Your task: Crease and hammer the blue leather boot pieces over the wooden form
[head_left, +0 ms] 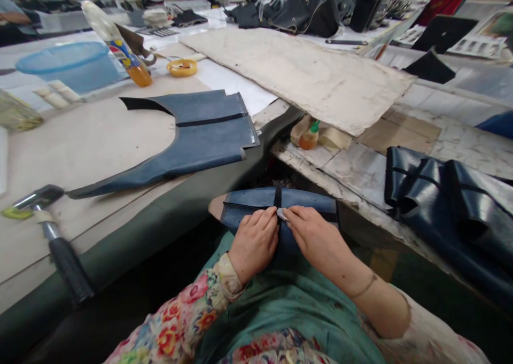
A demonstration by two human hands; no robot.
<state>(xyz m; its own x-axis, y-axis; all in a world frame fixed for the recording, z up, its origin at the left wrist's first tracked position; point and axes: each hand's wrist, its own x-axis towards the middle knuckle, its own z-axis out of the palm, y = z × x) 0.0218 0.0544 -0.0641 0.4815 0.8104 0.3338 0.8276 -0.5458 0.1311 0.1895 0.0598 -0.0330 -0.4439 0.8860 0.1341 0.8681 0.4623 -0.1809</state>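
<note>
A dark blue leather piece (256,199) with a black strip down its middle lies on my lap over a green apron. My left hand (254,242) rests on it with fingers curled, fingertips pressing beside the black strip. My right hand (315,238) pinches the leather at the strip, fingers closed, with a small pale object showing at its fingertips that I cannot make out. Both hands touch each other at the strip.
A larger blue leather piece (200,139) lies on the worktable (80,139). A hammer (52,235) lies at the left edge. A small orange glue bottle (309,137) sits by the bench gap. Stacked dark leather pieces (441,193) lie right. A blue basin (68,64) and bottle (120,48) stand far left.
</note>
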